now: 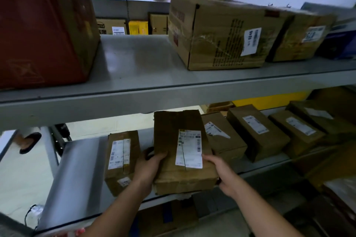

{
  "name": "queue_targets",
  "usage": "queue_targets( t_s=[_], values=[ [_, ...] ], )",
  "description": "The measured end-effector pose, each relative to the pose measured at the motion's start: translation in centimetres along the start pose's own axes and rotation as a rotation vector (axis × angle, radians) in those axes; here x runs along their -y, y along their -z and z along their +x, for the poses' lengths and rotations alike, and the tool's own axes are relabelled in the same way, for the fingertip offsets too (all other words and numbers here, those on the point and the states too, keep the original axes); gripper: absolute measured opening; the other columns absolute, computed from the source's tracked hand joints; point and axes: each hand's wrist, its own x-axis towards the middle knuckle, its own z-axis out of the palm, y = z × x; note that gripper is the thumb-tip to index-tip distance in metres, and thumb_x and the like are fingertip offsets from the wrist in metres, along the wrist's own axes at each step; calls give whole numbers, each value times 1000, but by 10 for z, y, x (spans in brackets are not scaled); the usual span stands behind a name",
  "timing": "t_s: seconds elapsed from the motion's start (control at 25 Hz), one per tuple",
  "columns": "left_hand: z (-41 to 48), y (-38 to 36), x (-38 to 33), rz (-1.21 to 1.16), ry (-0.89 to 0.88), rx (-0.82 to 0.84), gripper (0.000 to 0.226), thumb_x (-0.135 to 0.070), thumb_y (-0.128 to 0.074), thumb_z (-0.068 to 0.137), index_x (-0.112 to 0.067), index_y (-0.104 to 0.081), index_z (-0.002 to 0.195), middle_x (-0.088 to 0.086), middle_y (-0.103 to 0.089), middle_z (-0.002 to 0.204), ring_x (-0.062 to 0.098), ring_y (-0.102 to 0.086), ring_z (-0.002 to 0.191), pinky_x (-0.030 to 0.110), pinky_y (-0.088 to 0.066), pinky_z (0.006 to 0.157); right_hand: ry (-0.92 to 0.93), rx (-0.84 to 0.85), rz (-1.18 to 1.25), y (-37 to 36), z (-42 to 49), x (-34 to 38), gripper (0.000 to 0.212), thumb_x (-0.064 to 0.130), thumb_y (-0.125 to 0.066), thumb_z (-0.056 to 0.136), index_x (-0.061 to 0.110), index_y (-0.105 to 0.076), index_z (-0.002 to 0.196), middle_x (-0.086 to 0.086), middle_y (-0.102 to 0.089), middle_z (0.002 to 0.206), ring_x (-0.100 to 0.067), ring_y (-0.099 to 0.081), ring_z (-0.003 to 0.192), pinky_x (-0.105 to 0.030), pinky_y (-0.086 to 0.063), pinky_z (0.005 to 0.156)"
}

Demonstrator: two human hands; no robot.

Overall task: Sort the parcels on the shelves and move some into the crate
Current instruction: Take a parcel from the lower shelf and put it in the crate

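Head view. Item: brown parcel, white label facing up, at the front edge of the lower shelf; resting or lifted, I cannot tell. My left hand grips its left side and my right hand its near right corner, so my hands are apart with the parcel between them. Just beside it, left: smaller labelled parcel. Right: row of labelled parcels. Upper shelf: large carton, red box.

Cropped, unreadable and hidden parts

The red box was cut off by the top and left edges. The label on the parcel was too small to read. Beneath the parcel, the left hand and right hand hid most fingers.
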Motion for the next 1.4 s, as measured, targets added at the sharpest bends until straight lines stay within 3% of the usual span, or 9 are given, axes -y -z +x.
queue_targets(
  t_s=[0.16, 0.24, 0.32, 0.44, 0.8, 0.96, 1.12, 1.28, 1.4],
  values=[
    [-29, -4, -19, -78, 29, 159, 86, -55, -91, 55, -29, -61, 131, 9, -75, 115, 34, -72, 104, 54, -57, 95, 58, 11, 30, 16, -24, 6, 61, 54, -73, 75, 30, -62, 130, -9, -74, 115, -33, -64, 114, -55, -46, 105],
    [-50, -12, -23, -106, 44, 215, 71, -48, -87, 67, -21, -62, 129, 14, -75, 115, 37, -72, 106, 56, -55, 98, 81, 36, 21, 28, -41, 8, 56, 51, -73, 78, 31, -62, 129, -8, -76, 114, -33, -66, 113, -55, -48, 104],
    [-64, -19, -18, -88, 54, 236, 81, -52, -89, 65, -24, -58, 134, 15, -73, 119, 38, -70, 109, 58, -54, 98, 111, 43, 33, 45, -59, 4, 45, 46, -69, 86, 32, -61, 128, -8, -76, 113, -33, -66, 112, -55, -49, 103],
    [-90, -32, -6, -29, 52, 249, 100, -58, -92, 58, -39, -46, 145, 12, -70, 125, 37, -68, 113, 59, -53, 98, 141, 46, 9, 72, -80, -3, 43, 46, -66, 87, 31, -62, 127, -7, -77, 110, -32, -68, 110, -54, -49, 104],
    [-145, -73, 11, 13, -11, 207, 87, -54, -82, 70, -36, -46, 147, 8, -67, 124, 33, -65, 112, 57, -51, 99, 175, 115, -91, 123, -114, -10, 64, 55, -73, 74, 30, -60, 132, -7, -75, 114, -31, -69, 111, -56, -50, 103],
    [-152, -80, 10, 35, 29, 219, 87, -68, -79, 66, -35, -51, 141, 9, -65, 127, 34, -63, 114, 54, -52, 98, 177, 124, -72, 134, -126, -5, 61, 65, -69, 74, 35, -65, 126, -7, -74, 118, -32, -66, 115, -56, -47, 105],
    [-146, -85, -4, 39, 265, 240, 90, -78, -65, 71, -19, -56, 139, 26, -53, 141, 47, -56, 117, 51, -53, 93, 318, 116, -7, 129, -142, 8, 49, 67, -57, 82, 42, -62, 125, -2, -69, 123, -23, -63, 114, -46, -50, 97],
    [-134, -81, -18, 39, 277, 261, 89, -82, -60, 70, -10, -67, 122, 25, -62, 123, 44, -60, 112, 54, -51, 98, 431, 119, -248, 121, -143, 21, 81, 69, -67, 77, 54, -31, 148, 11, -51, 132, -18, -51, 123, -48, -46, 105],
    [-133, -78, -26, 86, 280, 277, 108, -93, -63, 53, -6, -66, 116, 25, -66, 113, 42, -64, 103, 52, -57, 87, 531, 34, -351, 116, -140, 30, 61, 48, -61, 92, 53, -30, 145, 20, -50, 118, -11, -53, 112, -27, -50, 80]
  ],
)
